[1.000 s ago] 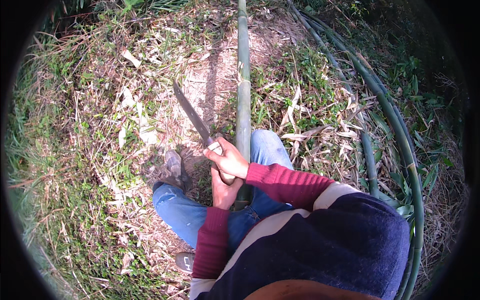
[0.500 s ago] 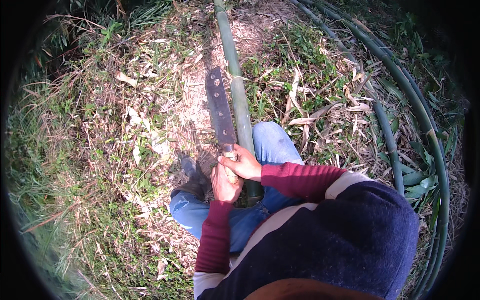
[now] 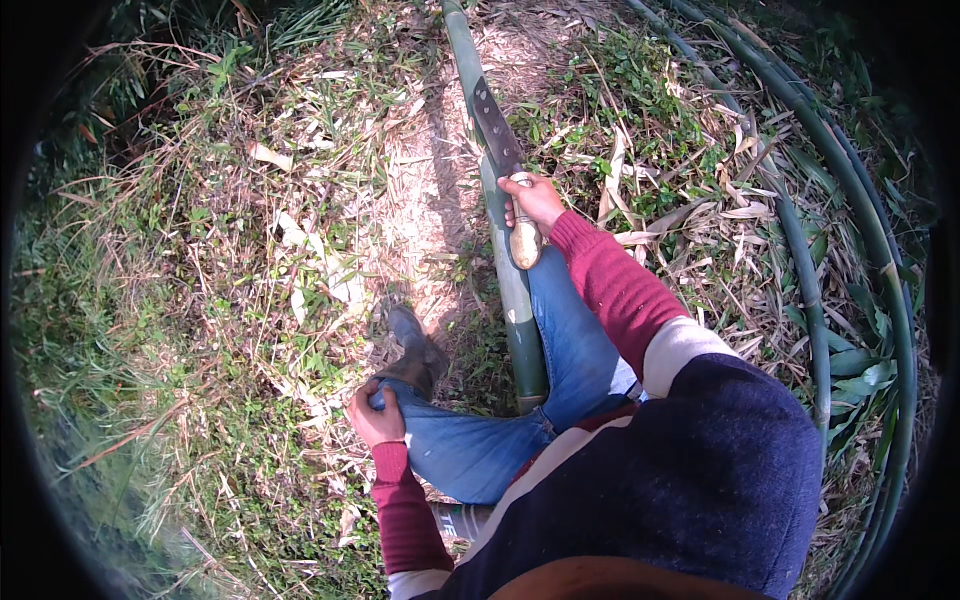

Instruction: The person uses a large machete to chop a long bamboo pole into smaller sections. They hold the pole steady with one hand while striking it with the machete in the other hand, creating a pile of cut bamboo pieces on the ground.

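The ground [image 3: 408,190] is showing a pale strip through the middle, with dry straw lying scattered over it. Low green plants [image 3: 650,110] are growing on both sides. To the right, dry leaves [image 3: 675,215] are lying among them, and farther right long bamboo poles [image 3: 889,268] are lying side by side. Leftward, a pale husk [image 3: 272,157] is lying on the litter. A dark boot [image 3: 417,352] is resting near the strip.

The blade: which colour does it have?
Blade: dark grey with pale spots; head view.
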`<state>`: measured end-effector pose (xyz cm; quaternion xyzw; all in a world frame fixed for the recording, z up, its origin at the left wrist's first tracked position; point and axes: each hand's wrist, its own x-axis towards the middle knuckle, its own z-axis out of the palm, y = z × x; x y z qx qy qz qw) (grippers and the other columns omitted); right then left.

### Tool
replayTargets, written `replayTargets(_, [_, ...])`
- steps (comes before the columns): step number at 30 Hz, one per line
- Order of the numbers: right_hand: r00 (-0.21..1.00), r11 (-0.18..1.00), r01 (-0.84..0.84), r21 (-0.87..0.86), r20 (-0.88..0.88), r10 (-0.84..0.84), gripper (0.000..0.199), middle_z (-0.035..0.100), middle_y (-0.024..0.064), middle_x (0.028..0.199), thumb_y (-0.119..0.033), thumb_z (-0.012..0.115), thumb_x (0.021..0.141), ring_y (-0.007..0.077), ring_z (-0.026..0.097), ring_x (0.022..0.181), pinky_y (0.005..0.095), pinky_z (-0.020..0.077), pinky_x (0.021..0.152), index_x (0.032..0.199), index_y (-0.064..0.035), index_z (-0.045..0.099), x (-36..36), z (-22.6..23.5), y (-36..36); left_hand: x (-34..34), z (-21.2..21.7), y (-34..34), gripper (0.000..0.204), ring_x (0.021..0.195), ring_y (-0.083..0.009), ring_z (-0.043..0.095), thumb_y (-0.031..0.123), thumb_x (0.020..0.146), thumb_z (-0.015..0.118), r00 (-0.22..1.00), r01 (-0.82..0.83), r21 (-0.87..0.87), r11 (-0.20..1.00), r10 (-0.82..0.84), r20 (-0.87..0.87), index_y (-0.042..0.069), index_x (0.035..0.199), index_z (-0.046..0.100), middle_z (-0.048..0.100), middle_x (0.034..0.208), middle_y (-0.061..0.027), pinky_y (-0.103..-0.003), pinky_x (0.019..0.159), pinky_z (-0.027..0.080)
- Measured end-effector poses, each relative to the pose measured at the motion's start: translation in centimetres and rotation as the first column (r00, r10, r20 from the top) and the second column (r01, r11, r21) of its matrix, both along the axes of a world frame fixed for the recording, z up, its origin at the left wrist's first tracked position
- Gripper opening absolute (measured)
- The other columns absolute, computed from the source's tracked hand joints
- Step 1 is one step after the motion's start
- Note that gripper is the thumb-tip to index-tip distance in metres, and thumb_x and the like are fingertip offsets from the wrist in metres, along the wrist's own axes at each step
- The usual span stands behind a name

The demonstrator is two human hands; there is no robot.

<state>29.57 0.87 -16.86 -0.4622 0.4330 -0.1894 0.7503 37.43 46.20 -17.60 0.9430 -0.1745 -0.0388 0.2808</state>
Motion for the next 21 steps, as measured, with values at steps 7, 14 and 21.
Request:
replayTargets(7, [0.962,0.981,-0.19,0.047,-0.192,0.195,0.026,0.06,0.0114,0.07,-0.016,0.07,0.092,0.022,0.06,0.049,0.0394,0.0541,0.043,0.107,0.0006,0.056,0.1,0.5,-3.0,0.4,0.5,-1.0,0.024,0.096,-0.0324,0.06,0.023,0.081,0.072,0.999,-0.024,-0.03,0.999,0.023,-0.031,0.006,0.098,0.07,0.071,0.097,-0.0116,-0.044,0.091,0.047])
replayTargets(14, [0.754,0.795,-0.462,-0.392,-0.645,0.12,0.045,0.073,0.0176,0.089,-0.037,0.075,0.088,0.0268,0.072,0.078,0.039,0.0571,0.075,0.1,0.0066,0.071,5.4,-0.6,-14.2,1.1,0.6,-4.2,0.025,0.101,-0.0317,0.059,0.025,0.08,0.073,0.997,-0.004,0.068,0.998,0.008,-0.072,0.009,0.099,0.072,0.069,0.099,-0.0109,-0.044,0.091,0.047])
replayTargets(21, [0.59,0.717,-0.68,-0.155,-0.696,0.41,0.017,0.069,0.013,0.069,-0.01,0.074,0.081,0.0186,0.064,0.052,0.0371,0.0561,0.055,0.073,0.0047,0.068,4.4,4.5,-11.0,2.3,0.6,-3.9,0.025,0.101,-0.0316,0.061,0.028,0.079,0.071,0.985,-0.057,0.146,0.988,0.079,-0.151,0.01,0.097,0.072,0.068,0.101,-0.0108,-0.044,0.09,0.049])
